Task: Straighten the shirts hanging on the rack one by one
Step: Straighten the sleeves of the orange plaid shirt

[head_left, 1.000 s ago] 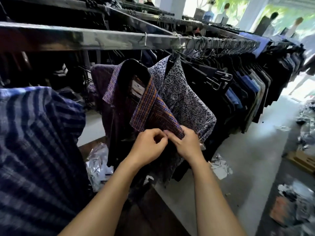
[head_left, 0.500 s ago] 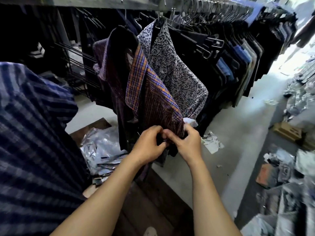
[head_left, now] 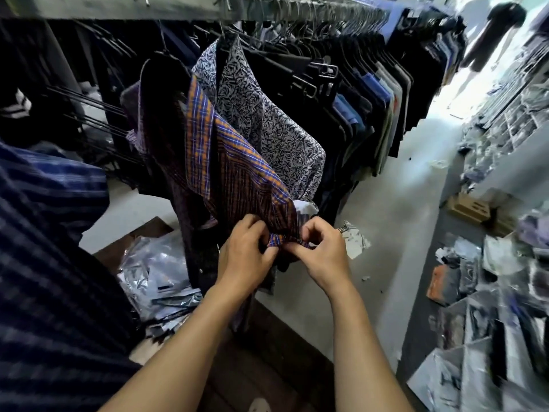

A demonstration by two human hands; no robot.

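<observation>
A dark plaid shirt (head_left: pixel 225 173) with orange and blue checks hangs from the metal rack rail (head_left: pixel 178 10) at upper centre. Its front edge is pulled out toward me. My left hand (head_left: pixel 246 251) and my right hand (head_left: pixel 323 248) both pinch that edge low down, fingers closed on the fabric, close together. Just behind it hangs a grey leaf-print shirt (head_left: pixel 267 120). A long row of dark shirts (head_left: pixel 371 93) follows to the right along the rail.
A blue striped garment (head_left: pixel 50 263) fills the left foreground. Clear plastic bags (head_left: pixel 157 275) lie on the floor under the rack. Packaged goods and boxes (head_left: pixel 490 292) crowd the right side. A concrete aisle (head_left: pixel 401 218) runs between. A person (head_left: pixel 493 34) stands far back.
Both hands slid down the plaid shirt's front edge and still pinch it. The view tilted downward, so the rail now sits at the top edge.
</observation>
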